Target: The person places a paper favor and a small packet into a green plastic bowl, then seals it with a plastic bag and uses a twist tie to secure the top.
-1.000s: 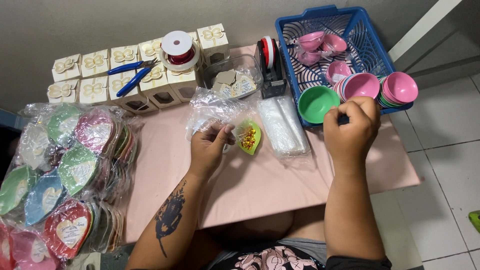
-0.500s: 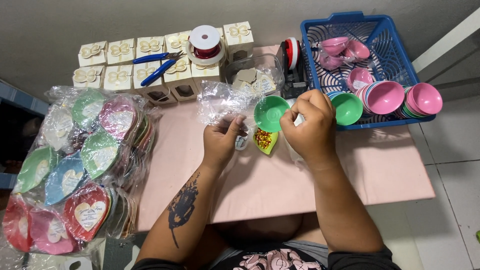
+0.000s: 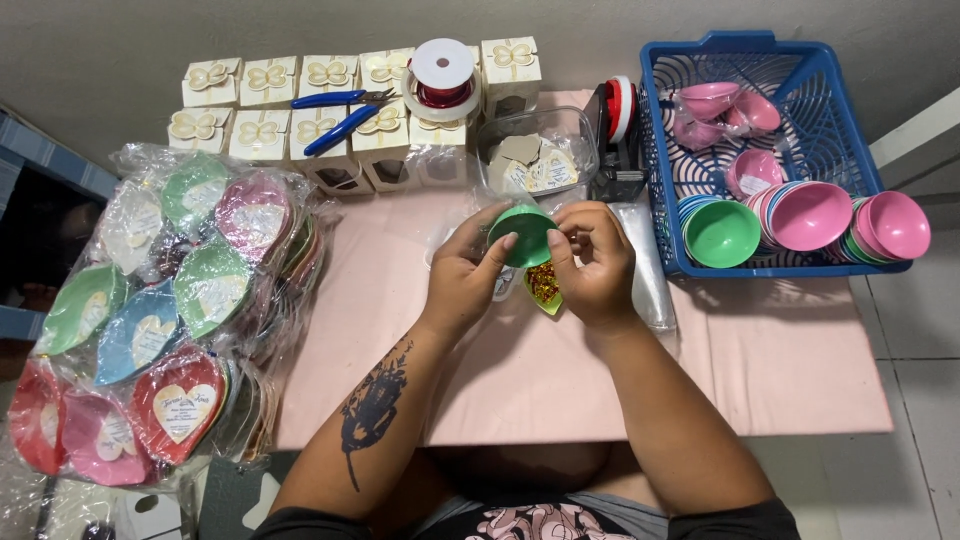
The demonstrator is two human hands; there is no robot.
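Left hand [image 3: 462,275] and right hand [image 3: 592,262] both pinch a small green plastic bowl [image 3: 524,232] over the pink table [image 3: 760,370] — fingers closed on its rim. Just below it sits a green heart-shaped dish of beads [image 3: 543,287]; blue plastic basket [image 3: 790,62] of bowls to the right.

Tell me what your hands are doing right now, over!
Left hand and right hand both grip green bowl. Heart dish underneath. Nothing blocking.

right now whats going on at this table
A person holds a small green bowl between the left hand and right hand, over a pink table. A blue basket of pink and green bowls sits to the right, wrapped heart-shaped packs to the left, small white boxes behind.
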